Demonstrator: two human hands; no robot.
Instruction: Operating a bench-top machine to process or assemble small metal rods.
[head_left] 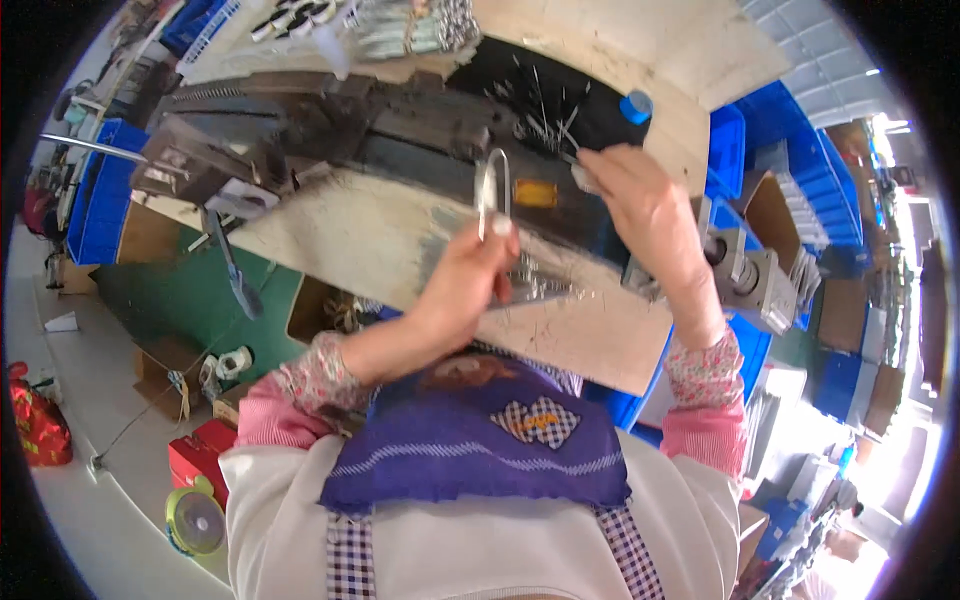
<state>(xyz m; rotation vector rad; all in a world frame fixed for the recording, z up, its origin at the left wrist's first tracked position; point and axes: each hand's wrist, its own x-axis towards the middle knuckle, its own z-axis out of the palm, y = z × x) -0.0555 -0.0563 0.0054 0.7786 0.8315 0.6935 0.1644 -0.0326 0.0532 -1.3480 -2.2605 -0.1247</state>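
My left hand (463, 278) is closed around the lower end of a shiny U-shaped metal rod (500, 165), whose bend points up over the dark machine bed. My right hand (645, 205) is raised at the right, its thumb and fingertips pinched together. What it pinches is too small to make out. Just left of those fingertips lies a loose bunch of thin metal pins (545, 132) on a black surface. Between the two hands a small orange-yellow block (535, 193) rests on the bed. More small metal pieces (545, 285) lie by my left hand on the wooden board.
A long dark metal machine (400, 125) runs across the bench, with a lever (235, 270) hanging at its left. A blue tape roll (636, 106) sits at the back. Blue bins (785, 130) and a metal fixture (755, 285) stand right. Bundled metal parts (415, 28) lie behind.
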